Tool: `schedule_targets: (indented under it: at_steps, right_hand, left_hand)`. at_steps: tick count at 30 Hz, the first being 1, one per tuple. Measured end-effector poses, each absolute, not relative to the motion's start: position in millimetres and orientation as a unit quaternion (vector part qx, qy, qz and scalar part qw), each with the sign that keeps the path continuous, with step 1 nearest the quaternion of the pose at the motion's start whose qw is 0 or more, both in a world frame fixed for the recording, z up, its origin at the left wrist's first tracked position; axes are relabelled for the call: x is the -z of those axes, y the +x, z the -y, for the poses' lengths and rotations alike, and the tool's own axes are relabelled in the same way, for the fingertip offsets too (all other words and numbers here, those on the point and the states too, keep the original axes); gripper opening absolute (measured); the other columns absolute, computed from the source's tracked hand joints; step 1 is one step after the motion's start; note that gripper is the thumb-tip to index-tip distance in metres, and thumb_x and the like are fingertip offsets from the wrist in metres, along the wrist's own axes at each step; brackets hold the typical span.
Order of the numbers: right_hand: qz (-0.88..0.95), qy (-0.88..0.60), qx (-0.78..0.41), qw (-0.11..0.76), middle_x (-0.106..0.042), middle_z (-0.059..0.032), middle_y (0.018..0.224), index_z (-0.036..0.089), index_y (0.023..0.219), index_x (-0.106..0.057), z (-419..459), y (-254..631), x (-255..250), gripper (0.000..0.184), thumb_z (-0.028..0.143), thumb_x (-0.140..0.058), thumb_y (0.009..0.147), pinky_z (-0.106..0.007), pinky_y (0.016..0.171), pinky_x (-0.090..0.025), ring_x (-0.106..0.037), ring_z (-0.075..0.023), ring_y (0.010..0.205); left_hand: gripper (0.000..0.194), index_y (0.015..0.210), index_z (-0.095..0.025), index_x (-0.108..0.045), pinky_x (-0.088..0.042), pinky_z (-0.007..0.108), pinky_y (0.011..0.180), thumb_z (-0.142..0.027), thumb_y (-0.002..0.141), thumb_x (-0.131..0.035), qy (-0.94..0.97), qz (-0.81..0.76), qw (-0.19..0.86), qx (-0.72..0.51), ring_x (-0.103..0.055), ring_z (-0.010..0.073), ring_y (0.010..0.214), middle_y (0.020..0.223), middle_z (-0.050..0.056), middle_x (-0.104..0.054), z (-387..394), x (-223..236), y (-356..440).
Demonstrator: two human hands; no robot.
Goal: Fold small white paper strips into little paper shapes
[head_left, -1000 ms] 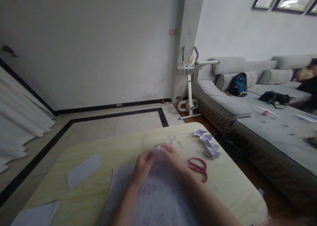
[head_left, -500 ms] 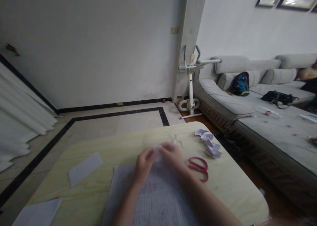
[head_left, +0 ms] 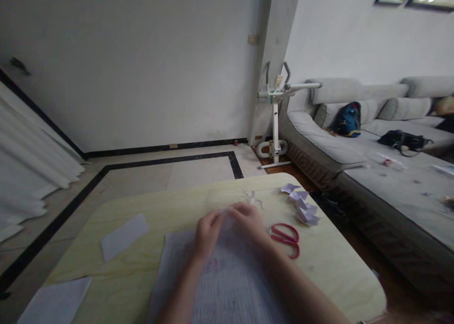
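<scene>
Both hands meet over the far end of a large written sheet [head_left: 227, 286] lying on the pale wooden table. My left hand [head_left: 207, 232] pinches a small piece of white paper [head_left: 224, 212] from the left. On its other side my right hand [head_left: 247, 220] has its fingers closed on the same piece. Most of that paper is hidden by the fingers and blurred. Red-handled scissors [head_left: 286, 239] lie just right of my right forearm. Thin paper scraps [head_left: 252, 198] rest beyond my right hand. Several folded paper pieces [head_left: 301, 203] sit together near the table's right edge.
A white paper rectangle [head_left: 124, 237] lies on the table's left, with more white paper [head_left: 55, 301] at the near left corner. Past the table stand an exercise machine [head_left: 275, 120] and a grey sofa [head_left: 390, 191] bearing a blue backpack [head_left: 348, 119] and a black bag [head_left: 404, 141].
The view has shifted slightly. My hands stay together on the small paper, which shows less between the fingers now. The things on the table keep their places.
</scene>
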State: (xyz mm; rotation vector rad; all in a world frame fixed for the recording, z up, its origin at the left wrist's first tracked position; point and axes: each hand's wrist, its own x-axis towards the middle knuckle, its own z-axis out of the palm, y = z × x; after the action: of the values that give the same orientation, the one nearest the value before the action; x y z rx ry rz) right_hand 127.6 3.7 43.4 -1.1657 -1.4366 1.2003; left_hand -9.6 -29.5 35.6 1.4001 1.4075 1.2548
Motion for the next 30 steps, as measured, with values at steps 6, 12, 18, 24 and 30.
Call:
schedule_targets:
  at_steps: [6, 12, 18, 24, 30]
  right_hand:
    - [0.568, -0.496, -0.475, 0.453, -0.064, -0.0014, 0.061, 0.015, 0.068, -0.066, -3.2, 125.4, -42.8, 0.018, 0.032, -0.064, 0.068, -0.023, 0.054, -0.043, -0.057, -0.0141, 0.058]
    - [0.557, -0.468, -0.503, 0.466, -0.061, 0.0001, 0.057, 0.014, 0.066, -0.063, -3.5, 126.4, -39.1, 0.021, 0.035, -0.065, 0.068, -0.021, 0.051, -0.041, -0.054, -0.0119, 0.054]
    - [0.555, -0.467, -0.502, 0.471, -0.059, 0.0007, 0.056, 0.015, 0.065, -0.062, -3.2, 126.2, -38.8, 0.021, 0.035, -0.065, 0.068, -0.021, 0.049, -0.040, -0.052, -0.0112, 0.052]
    - [0.578, -0.466, -0.483, 0.464, -0.060, 0.0004, 0.055, 0.015, 0.063, -0.063, -2.4, 127.4, -44.7, 0.020, 0.035, -0.065, 0.068, -0.021, 0.050, -0.042, -0.053, -0.0119, 0.054]
    - [0.591, -0.458, -0.478, 0.460, -0.060, -0.0001, 0.058, 0.015, 0.063, -0.063, -1.1, 128.6, -44.4, 0.018, 0.031, -0.063, 0.071, -0.021, 0.052, -0.042, -0.054, -0.0120, 0.056]
  left_hand:
    - [0.029, 0.071, -0.014, -0.061, -0.037, 0.020, 0.057, -0.040, 0.079, -0.051, 0.550, -0.551, 0.387, -0.493, -0.050, 0.0131, 0.064, 0.067, -0.001, -0.057, 29.1, -32.7, -9.1]
    - [0.028, 0.072, -0.014, -0.061, -0.036, 0.020, 0.056, -0.038, 0.080, -0.050, 0.553, -0.552, 0.382, -0.494, -0.048, 0.0128, 0.063, 0.064, -0.001, -0.055, 29.4, -32.1, -9.2]
    - [0.028, 0.071, -0.014, -0.060, -0.036, 0.020, 0.055, -0.038, 0.080, -0.049, 0.561, -0.551, 0.370, -0.495, -0.047, 0.0124, 0.061, 0.063, -0.002, -0.053, 30.0, -32.0, -9.2]
    - [0.027, 0.074, -0.014, -0.062, -0.039, 0.021, 0.059, -0.037, 0.081, -0.049, 0.562, -0.551, 0.368, -0.496, -0.052, 0.0146, 0.066, 0.067, 0.001, -0.058, 29.4, -32.0, -9.5]
    - [0.027, 0.074, -0.015, -0.062, -0.038, 0.020, 0.058, -0.036, 0.082, -0.048, 0.574, -0.555, 0.346, -0.493, -0.051, 0.0137, 0.064, 0.066, 0.000, -0.058, 30.2, -30.2, -9.6]
